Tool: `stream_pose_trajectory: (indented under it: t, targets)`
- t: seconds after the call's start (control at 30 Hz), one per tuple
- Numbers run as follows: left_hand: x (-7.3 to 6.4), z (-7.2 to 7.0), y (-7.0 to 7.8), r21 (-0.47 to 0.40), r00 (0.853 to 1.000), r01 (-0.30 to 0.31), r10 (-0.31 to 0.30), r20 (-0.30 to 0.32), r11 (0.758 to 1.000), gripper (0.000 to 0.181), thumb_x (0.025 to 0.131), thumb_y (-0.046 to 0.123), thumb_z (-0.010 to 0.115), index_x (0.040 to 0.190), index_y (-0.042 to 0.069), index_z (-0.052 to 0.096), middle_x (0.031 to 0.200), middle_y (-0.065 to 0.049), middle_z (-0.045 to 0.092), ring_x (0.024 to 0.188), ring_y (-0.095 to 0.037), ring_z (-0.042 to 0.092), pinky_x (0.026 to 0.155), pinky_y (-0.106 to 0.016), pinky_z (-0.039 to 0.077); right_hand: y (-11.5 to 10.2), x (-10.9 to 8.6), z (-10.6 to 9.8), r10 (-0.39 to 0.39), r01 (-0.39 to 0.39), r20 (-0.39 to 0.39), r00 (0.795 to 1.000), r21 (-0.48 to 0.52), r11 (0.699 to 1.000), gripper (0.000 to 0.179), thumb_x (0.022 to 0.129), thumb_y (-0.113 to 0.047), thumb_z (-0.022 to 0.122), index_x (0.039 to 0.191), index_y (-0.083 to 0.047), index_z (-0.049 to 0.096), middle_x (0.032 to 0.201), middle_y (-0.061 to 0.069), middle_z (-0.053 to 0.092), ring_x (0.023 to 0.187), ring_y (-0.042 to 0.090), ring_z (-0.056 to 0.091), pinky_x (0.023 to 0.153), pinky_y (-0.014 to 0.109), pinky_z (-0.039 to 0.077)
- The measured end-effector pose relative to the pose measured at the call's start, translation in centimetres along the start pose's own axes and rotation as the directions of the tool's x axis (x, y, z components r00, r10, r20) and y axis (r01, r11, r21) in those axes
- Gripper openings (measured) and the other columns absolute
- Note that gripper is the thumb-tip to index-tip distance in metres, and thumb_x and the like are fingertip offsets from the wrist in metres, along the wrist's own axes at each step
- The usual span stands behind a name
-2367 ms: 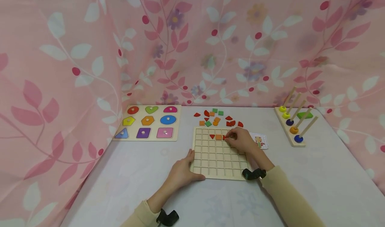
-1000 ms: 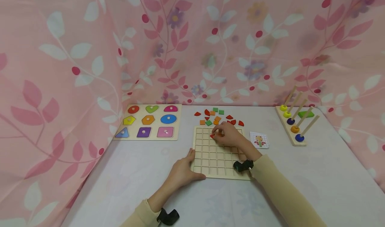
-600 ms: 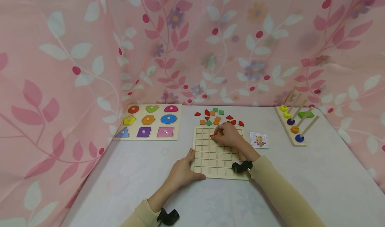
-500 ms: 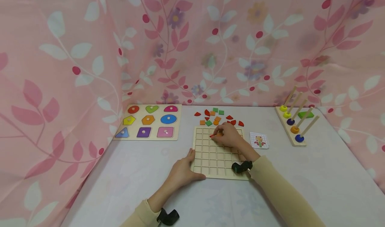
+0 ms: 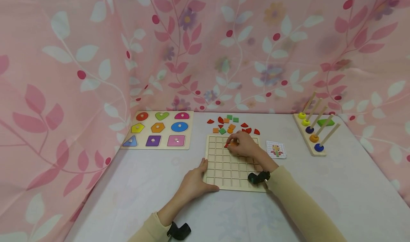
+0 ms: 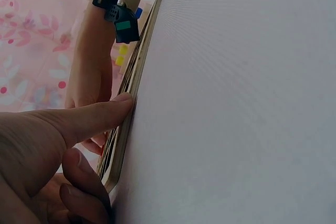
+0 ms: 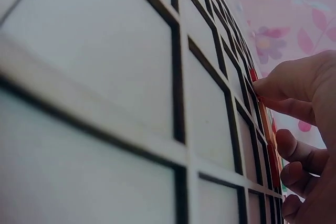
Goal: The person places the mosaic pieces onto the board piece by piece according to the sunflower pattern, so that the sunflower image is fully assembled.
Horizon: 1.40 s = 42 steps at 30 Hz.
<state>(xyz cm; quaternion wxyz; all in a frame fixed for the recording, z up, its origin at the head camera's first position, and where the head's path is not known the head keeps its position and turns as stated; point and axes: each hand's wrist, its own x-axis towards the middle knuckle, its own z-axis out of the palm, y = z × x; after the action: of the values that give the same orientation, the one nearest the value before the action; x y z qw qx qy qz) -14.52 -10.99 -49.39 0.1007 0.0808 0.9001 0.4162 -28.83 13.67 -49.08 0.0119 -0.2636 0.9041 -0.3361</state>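
Right Hand Pinching Red Piece on Grid Board

A knob puzzle point(image 5: 164, 141) with nine shapes is lying to the left of the grid board point(image 5: 217, 172); a flower card point(image 5: 276, 149) is resting to its right; further right a peg stand point(image 5: 311, 147) is slanting away, a green block point(image 5: 326, 122) lying behind it; a floral curtain point(image 5: 256, 57) is hanging behind everything. The right hand point(image 5: 243, 145) and its sleeve point(image 5: 301, 203) are covering part of the grid.

Beyond the board, three green pieces point(image 5: 235, 120), four orange pieces point(image 5: 215, 130) and about seven red pieces point(image 5: 220, 120) are lying loose, some touching; the stand is carrying five pegs point(image 5: 331, 133), with two yellow rings point(image 5: 302, 116), two blue rings point(image 5: 319, 147) and one orange ring point(image 5: 314, 138).

The right thumb and forefinger are closing on a small red piece point(image 5: 226, 146) in the board's second row from the far side, the other fingers bending loosely; an orange square point(image 7: 266, 119) and another red one point(image 7: 273, 166) are sitting along that row. The left hand point(image 5: 192, 182) is gripping the near left corner, thumb along the near edge. The board's near edge is running left to right, neither side plainly longer; the pinched piece's direction is staying hidden under the fingertips.
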Motion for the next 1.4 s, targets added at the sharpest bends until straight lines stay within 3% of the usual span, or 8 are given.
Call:
stream_pose_trajectory:
  t: [0.27, 0.4, 0.57, 0.7, 0.87, 1.03, 1.2, 1.4]
  targets:
    - [0.0, 0.0, 0.0, -0.010, 1.000, -0.003, 0.003, 0.003, 1.000, 0.113, 0.074, 0.032, 0.099, 0.160, -0.006, 0.038, 0.170, -0.022, 0.032, 0.152, -0.040, 0.041, 0.114, -0.057, 0.044, 0.6, 0.4, -2.4, 0.101, -0.090, -0.094, 0.990, 0.112, 0.990, 0.029, 0.106, -0.022, 0.064, 0.124, -0.001, 0.072, 0.090, 0.008, 0.062, 0.069, 0.020, 0.047, 0.067, 0.037, 0.040]
    - [0.0, 0.1, 0.0, -0.008, 1.000, -0.003, 0.003, -0.001, 1.000, 0.113, 0.073, 0.032, 0.099, 0.160, -0.006, 0.038, 0.170, -0.021, 0.032, 0.152, -0.040, 0.042, 0.112, -0.057, 0.046, 1.2, 1.5, -4.1, 0.150, -0.127, -0.166, 0.975, 0.142, 0.982, 0.031, 0.106, -0.021, 0.065, 0.126, 0.003, 0.071, 0.089, 0.012, 0.064, 0.070, 0.023, 0.051, 0.069, 0.038, 0.041]
    - [-0.1, 0.1, -0.1, -0.002, 1.000, -0.001, 0.001, -0.007, 1.000, 0.114, 0.072, 0.032, 0.100, 0.160, -0.006, 0.038, 0.170, -0.021, 0.033, 0.151, -0.041, 0.043, 0.110, -0.058, 0.047, 2.3, 3.4, -4.7, 0.166, -0.143, -0.202, 0.965, 0.124, 0.982, 0.030, 0.103, -0.017, 0.069, 0.124, 0.004, 0.072, 0.103, 0.018, 0.069, 0.084, 0.029, 0.056, 0.077, 0.040, 0.044]
    - [0.0, 0.1, -0.1, -0.001, 1.000, -0.004, 0.004, -0.009, 1.000, 0.114, 0.072, 0.033, 0.100, 0.160, -0.006, 0.038, 0.169, -0.021, 0.033, 0.151, -0.041, 0.043, 0.110, -0.058, 0.047, 3.5, 4.4, -4.1, 0.188, -0.169, -0.178, 0.966, 0.118, 0.979, 0.029, 0.103, -0.017, 0.069, 0.123, 0.003, 0.074, 0.110, 0.020, 0.072, 0.090, 0.031, 0.059, 0.079, 0.040, 0.047]
    - [0.0, 0.1, -0.1, -0.007, 1.000, 0.000, 0.000, -0.005, 1.000, 0.113, 0.073, 0.034, 0.099, 0.161, -0.004, 0.039, 0.170, -0.021, 0.032, 0.151, -0.041, 0.043, 0.112, -0.057, 0.046, 4.6, 5.0, -2.9, 0.202, -0.194, -0.072, 0.977, 0.101, 0.976, 0.027, 0.102, -0.023, 0.072, 0.118, -0.002, 0.077, 0.111, 0.017, 0.074, 0.088, 0.028, 0.065, 0.078, 0.039, 0.052]
    - [0.0, 0.1, -0.1, -0.010, 1.000, 0.006, -0.006, -0.001, 1.000, 0.113, 0.074, 0.034, 0.099, 0.161, -0.004, 0.038, 0.170, -0.020, 0.032, 0.152, -0.040, 0.041, 0.114, -0.057, 0.044, 4.9, 5.2, -2.2, 0.173, -0.173, 0.008, 0.985, 0.102, 0.980, 0.026, 0.099, -0.025, 0.075, 0.118, -0.007, 0.079, 0.123, 0.015, 0.073, 0.103, 0.029, 0.067, 0.091, 0.046, 0.054]
    - [0.0, 0.0, 0.0, -0.005, 1.000, -0.001, 0.001, -0.003, 1.000, 0.113, 0.073, 0.033, 0.099, 0.160, -0.005, 0.038, 0.170, -0.021, 0.032, 0.152, -0.041, 0.041, 0.114, -0.058, 0.044, 4.7, 5.3, -2.1, 0.165, -0.169, 0.044, 0.985, 0.106, 0.980, 0.027, 0.098, -0.024, 0.077, 0.120, -0.009, 0.079, 0.126, 0.015, 0.073, 0.110, 0.032, 0.064, 0.097, 0.051, 0.052]
    - [0.0, 0.1, 0.0, -0.006, 1.000, -0.002, 0.002, -0.001, 1.000, 0.113, 0.074, 0.032, 0.099, 0.160, -0.006, 0.038, 0.170, -0.022, 0.031, 0.152, -0.041, 0.041, 0.114, -0.058, 0.044, 4.2, 5.3, -2.5, 0.185, -0.187, 0.041, 0.982, 0.069, 0.980, 0.029, 0.096, -0.025, 0.080, 0.117, -0.005, 0.078, 0.120, 0.016, 0.073, 0.106, 0.033, 0.063, 0.095, 0.049, 0.052]
